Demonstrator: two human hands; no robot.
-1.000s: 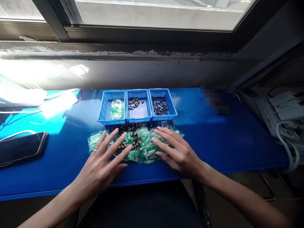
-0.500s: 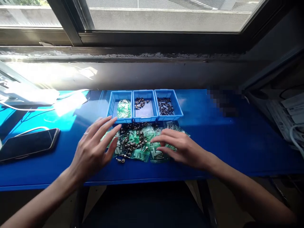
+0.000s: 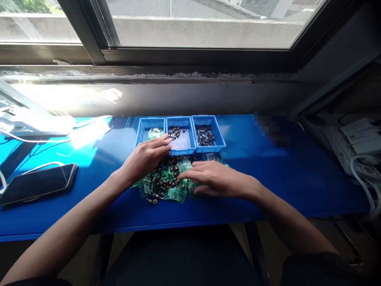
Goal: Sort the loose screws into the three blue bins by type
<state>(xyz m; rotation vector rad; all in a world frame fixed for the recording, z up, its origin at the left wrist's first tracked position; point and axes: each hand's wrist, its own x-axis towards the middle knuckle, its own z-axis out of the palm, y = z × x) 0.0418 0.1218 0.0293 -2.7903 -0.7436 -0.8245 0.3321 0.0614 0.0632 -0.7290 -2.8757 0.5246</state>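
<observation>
My left hand (image 3: pixel 149 155) is over the front of the left blue bin (image 3: pixel 137 137), which holds small green packets (image 3: pixel 155 133); its fingers reach toward the middle bin and what they hold, if anything, is hidden. The middle bin (image 3: pixel 181 151) has small dark metal parts at its back left. Black screws (image 3: pixel 204 136) lie in the right bin (image 3: pixel 222 139). Over the right part of a pile of green packets (image 3: pixel 175 194) and metal parts (image 3: pixel 162 186) hovers my right hand (image 3: pixel 208 178), fingers apart, with nothing visible in it.
A phone (image 3: pixel 40 183) with a white cable lies at the left on the blue table (image 3: pixel 238 206). Beneath the window, papers and a white device (image 3: pixel 38 119) sit in bright sun. White boxes and cables (image 3: pixel 361 139) stand at the far right.
My left hand has moved right and forward, from the left of the pile to the bins, its fingers closer together. My right hand has shifted a little left over the pile.
</observation>
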